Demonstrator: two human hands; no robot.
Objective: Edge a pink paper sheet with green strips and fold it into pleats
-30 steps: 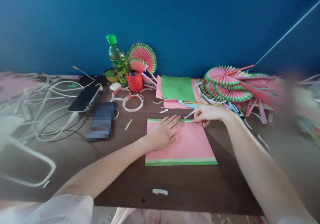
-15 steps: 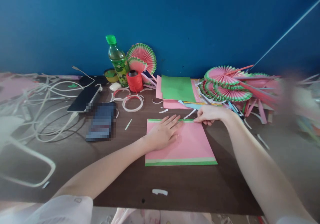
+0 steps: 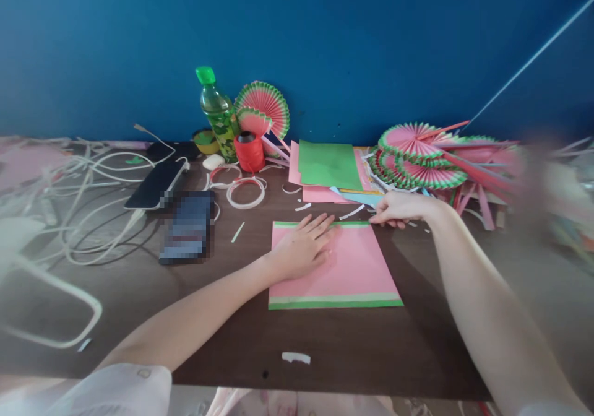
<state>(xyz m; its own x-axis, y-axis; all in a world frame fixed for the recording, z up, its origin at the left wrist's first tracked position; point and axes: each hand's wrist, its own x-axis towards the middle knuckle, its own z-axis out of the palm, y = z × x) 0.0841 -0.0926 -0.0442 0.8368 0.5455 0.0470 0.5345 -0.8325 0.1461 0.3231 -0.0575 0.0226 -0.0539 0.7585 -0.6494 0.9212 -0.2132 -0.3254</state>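
A pink paper sheet (image 3: 352,267) with green strips along its far and near edges lies on the dark brown table (image 3: 223,317). My left hand (image 3: 301,249) rests flat on the sheet's left half, fingers stretched out. My right hand (image 3: 401,208) sits at the sheet's far right corner, fingers curled down and pinched at the table surface; what they hold is too small to make out. Small white paper scraps (image 3: 355,212) lie just left of that hand.
Folded pink-and-green paper fans (image 3: 422,156) pile at the back right, another fan (image 3: 264,106) beside a green-capped bottle (image 3: 218,116) and a red twine spool (image 3: 249,151). Green and pink sheets (image 3: 329,165) lie behind. Two phones (image 3: 185,227), white cables (image 3: 83,205) and tape rings (image 3: 245,192) lie left.
My right hand has slid to the right along the sheet's far edge, past its corner. My left hand has stayed flat on the sheet.
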